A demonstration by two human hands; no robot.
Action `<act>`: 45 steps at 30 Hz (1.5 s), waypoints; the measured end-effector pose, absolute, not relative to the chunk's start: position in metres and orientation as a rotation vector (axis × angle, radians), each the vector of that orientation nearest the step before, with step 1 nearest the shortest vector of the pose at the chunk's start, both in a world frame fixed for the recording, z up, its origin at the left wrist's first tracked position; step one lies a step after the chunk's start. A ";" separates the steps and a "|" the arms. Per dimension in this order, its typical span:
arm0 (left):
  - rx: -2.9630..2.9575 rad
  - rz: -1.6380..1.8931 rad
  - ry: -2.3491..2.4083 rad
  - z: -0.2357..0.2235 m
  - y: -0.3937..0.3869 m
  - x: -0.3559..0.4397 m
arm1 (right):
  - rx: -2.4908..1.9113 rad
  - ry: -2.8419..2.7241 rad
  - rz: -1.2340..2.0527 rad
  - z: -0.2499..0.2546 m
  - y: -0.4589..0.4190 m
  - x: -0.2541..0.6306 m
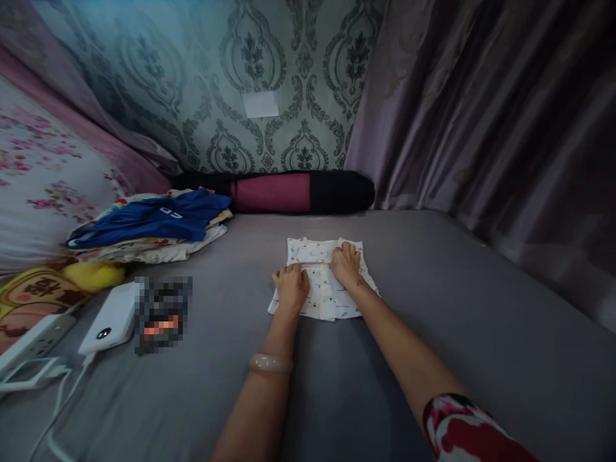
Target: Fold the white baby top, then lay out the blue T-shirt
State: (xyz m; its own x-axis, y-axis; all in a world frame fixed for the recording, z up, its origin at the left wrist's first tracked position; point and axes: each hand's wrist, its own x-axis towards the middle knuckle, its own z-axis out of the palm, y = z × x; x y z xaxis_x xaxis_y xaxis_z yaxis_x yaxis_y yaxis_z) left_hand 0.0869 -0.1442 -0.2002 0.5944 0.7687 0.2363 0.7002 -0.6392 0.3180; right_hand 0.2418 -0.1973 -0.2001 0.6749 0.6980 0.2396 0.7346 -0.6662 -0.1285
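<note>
A small white garment [320,289] with a scattered print lies partly folded on the grey bed sheet [433,289], its far part turned over into a band. On its left side rests my left hand [291,287], fingers curled down and closed on the cloth by the fold's edge. My right hand [346,262] is farther up on the right, with bent fingers gripping the folded band. Both hands hide parts of the cloth beneath them. A pale bangle [271,363] circles my left wrist.
At left lie a pile of clothes with a blue garment [158,218] on top, a white power bank [113,317] with a cable, a power strip [41,340] and a yellow plush item [94,277]. A black and maroon bolster [272,194] lines the wall; curtains [457,115] hang right.
</note>
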 end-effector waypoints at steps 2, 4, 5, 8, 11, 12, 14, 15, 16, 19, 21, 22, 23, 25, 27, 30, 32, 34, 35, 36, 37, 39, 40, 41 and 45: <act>2.604 0.595 1.242 -0.199 -0.145 0.088 | -2.643 -1.221 -0.285 -0.199 -0.197 0.239; 2.615 0.656 1.224 -0.198 -0.146 0.089 | -2.562 -1.350 -0.293 -0.196 -0.194 0.233; 2.634 0.672 1.191 -0.198 -0.147 0.090 | -2.508 -1.431 -0.271 -0.195 -0.192 0.229; 2.696 0.599 1.063 -0.202 -0.148 0.090 | -2.360 -1.620 -0.089 -0.193 -0.182 0.216; 2.709 0.403 1.039 -0.208 -0.147 0.090 | -2.304 -1.659 0.137 -0.194 -0.172 0.209; 2.709 0.343 1.037 -0.209 -0.146 0.090 | -2.303 -1.662 0.197 -0.195 -0.170 0.209; 2.712 0.261 1.027 -0.211 -0.144 0.090 | -2.304 -1.676 0.273 -0.199 -0.168 0.210; 2.717 0.238 1.020 -0.211 -0.143 0.090 | -2.305 -1.686 0.291 -0.201 -0.168 0.212; 2.721 0.228 1.019 -0.211 -0.143 0.091 | -2.309 -1.692 0.293 -0.204 -0.168 0.214; 2.721 0.234 1.048 -0.211 -0.143 0.090 | -2.349 -1.680 0.245 -0.211 -0.172 0.221; 2.717 0.232 1.066 -0.211 -0.144 0.090 | -2.397 -1.646 0.201 -0.214 -0.175 0.227; 2.714 0.227 1.072 -0.210 -0.144 0.089 | -2.425 -1.624 0.187 -0.215 -0.177 0.231; 2.714 0.220 1.073 -0.210 -0.144 0.089 | -2.454 -1.602 0.182 -0.215 -0.179 0.235; 2.715 0.209 1.067 -0.210 -0.144 0.088 | -2.519 -1.557 0.183 -0.215 -0.186 0.243; 2.713 0.203 1.064 -0.209 -0.144 0.088 | -2.574 -1.528 0.189 -0.214 -0.192 0.251; 2.700 0.212 1.072 -0.208 -0.145 0.087 | -2.631 -1.511 0.209 -0.209 -0.198 0.257; 2.686 0.245 1.070 -0.208 -0.146 0.087 | -2.671 -1.488 0.237 -0.204 -0.197 0.256; 2.664 0.318 1.053 -0.207 -0.146 0.086 | -2.707 -1.458 0.230 -0.199 -0.192 0.252; 2.645 0.369 1.046 -0.206 -0.146 0.086 | -2.694 -1.469 0.191 -0.196 -0.189 0.248; 2.619 0.428 1.044 -0.205 -0.145 0.086 | -2.651 -1.509 0.134 -0.194 -0.185 0.245; 2.585 0.490 1.051 -0.204 -0.144 0.086 | -2.579 -1.575 0.075 -0.193 -0.180 0.240; 2.501 0.603 1.103 -0.200 -0.140 0.086 | -2.398 -1.743 0.015 -0.191 -0.170 0.231; 2.455 0.646 1.151 -0.199 -0.138 0.085 | -2.327 -1.819 0.023 -0.191 -0.163 0.227; 2.408 0.684 1.210 -0.197 -0.136 0.085 | -2.280 -1.877 0.047 -0.191 -0.155 0.222; 2.249 0.794 1.429 -0.193 -0.129 0.082 | -2.246 -1.938 0.098 -0.195 -0.123 0.208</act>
